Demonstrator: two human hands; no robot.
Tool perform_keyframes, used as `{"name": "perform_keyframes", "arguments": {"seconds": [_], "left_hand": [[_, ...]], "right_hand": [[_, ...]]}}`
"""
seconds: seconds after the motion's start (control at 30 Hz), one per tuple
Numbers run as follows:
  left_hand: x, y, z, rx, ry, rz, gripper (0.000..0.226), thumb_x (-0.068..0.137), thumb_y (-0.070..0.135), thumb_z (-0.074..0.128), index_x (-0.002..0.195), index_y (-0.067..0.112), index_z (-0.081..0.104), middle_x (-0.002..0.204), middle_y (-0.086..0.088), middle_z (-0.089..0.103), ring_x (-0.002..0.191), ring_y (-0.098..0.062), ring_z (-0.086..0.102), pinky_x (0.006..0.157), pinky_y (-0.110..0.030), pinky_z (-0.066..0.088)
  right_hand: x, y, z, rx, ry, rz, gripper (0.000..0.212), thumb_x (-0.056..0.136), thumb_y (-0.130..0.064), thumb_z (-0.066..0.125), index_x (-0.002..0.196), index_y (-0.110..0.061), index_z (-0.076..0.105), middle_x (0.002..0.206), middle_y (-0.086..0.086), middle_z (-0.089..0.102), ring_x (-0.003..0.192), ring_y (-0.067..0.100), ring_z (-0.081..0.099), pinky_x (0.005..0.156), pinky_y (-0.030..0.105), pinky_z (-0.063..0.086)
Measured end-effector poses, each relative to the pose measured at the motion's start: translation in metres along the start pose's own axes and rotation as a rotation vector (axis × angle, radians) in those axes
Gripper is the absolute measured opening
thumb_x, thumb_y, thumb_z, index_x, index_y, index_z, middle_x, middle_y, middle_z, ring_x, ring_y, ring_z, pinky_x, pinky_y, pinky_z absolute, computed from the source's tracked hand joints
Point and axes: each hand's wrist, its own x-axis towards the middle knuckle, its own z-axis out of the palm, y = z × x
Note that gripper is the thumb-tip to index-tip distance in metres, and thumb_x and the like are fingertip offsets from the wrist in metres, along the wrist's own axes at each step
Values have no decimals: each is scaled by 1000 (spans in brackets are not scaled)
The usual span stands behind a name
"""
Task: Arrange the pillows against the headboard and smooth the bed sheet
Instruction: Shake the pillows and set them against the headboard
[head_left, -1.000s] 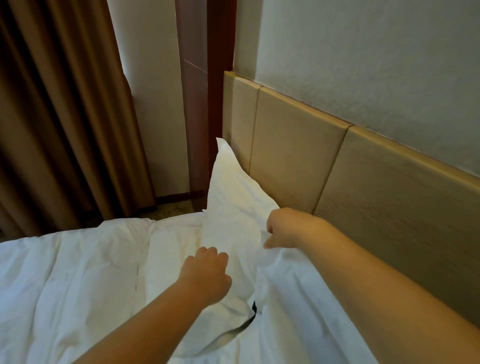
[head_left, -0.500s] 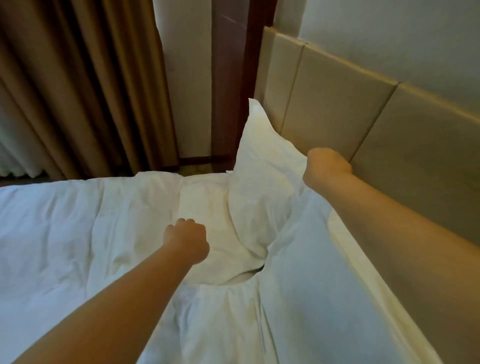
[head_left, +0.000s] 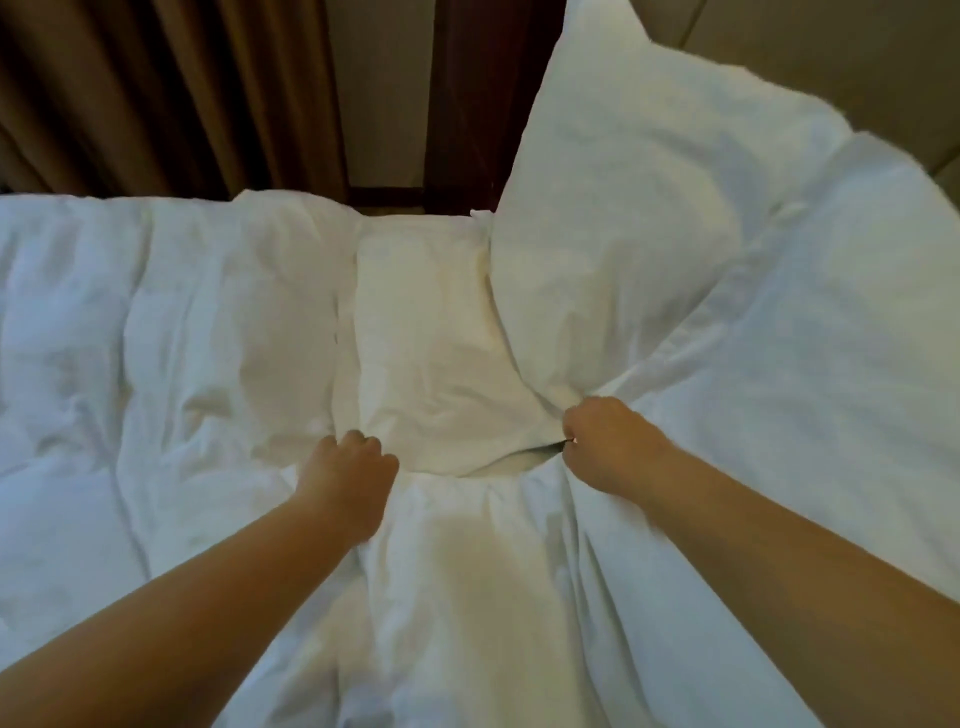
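A white pillow (head_left: 618, 218) stands tilted against the tan headboard (head_left: 769, 36) at the upper right. A second white pillow (head_left: 831, 374) lies nearer to me along the right, overlapping the first one's lower edge. My right hand (head_left: 610, 441) pinches the corner of this nearer pillow where the two meet, and creases fan out from the grip. The cream bed sheet (head_left: 421, 332) shows in the middle. My left hand (head_left: 350, 467) has its fingers curled into the edge of the rumpled white duvet (head_left: 156, 332), beside the sheet.
Brown curtains (head_left: 171, 88) hang beyond the far side of the bed. A dark wooden post (head_left: 478, 93) and a pale wall strip (head_left: 384, 88) stand between the curtains and the headboard. A dark gap (head_left: 540, 446) shows under the pillow corner.
The view has tipped down and moved closer to the bed. My right hand came down from the headboard to the pillow corner. My left hand dropped onto the duvet edge.
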Motion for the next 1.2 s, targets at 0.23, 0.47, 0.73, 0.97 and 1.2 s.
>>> {"name": "perform_keyframes", "arguments": {"seconds": [0.23, 0.47, 0.73, 0.97, 1.2], "left_hand": [[99, 48, 42, -69, 0, 27, 28, 92, 15, 46, 117, 20, 58, 115, -2, 58, 109, -22, 55, 85, -34, 38], [124, 80, 86, -77, -5, 67, 36, 100, 28, 36, 131, 10, 39, 131, -12, 50, 118, -30, 49, 94, -38, 40], [118, 51, 76, -184, 88, 149, 26, 96, 25, 42, 119, 25, 55, 121, 2, 53, 116, -21, 49, 93, -35, 38], [129, 41, 72, -201, 217, 12, 24, 94, 29, 44, 107, 24, 63, 113, 5, 59, 105, -20, 54, 80, -34, 37], [123, 41, 82, -234, 229, -18, 22, 92, 22, 47, 104, 19, 64, 109, -1, 61, 104, -25, 54, 80, -37, 42]], "right_hand": [[104, -14, 85, 8, -219, -36, 26, 94, -8, 46, 112, -2, 64, 118, 17, 62, 108, 32, 60, 88, 31, 46], [120, -12, 123, -122, -327, 6, 36, 91, -17, 40, 119, -23, 60, 132, 0, 54, 127, 25, 45, 110, 47, 28], [104, -25, 86, -170, -163, 46, 32, 93, -11, 46, 122, -11, 59, 130, 9, 56, 123, 28, 51, 98, 38, 41], [124, -43, 72, 48, 27, 189, 32, 96, -3, 44, 127, -1, 55, 134, 18, 53, 126, 35, 49, 101, 45, 41], [99, -41, 69, 133, 112, 197, 32, 94, -3, 47, 124, -7, 58, 131, 12, 56, 123, 28, 53, 96, 37, 45]]}}
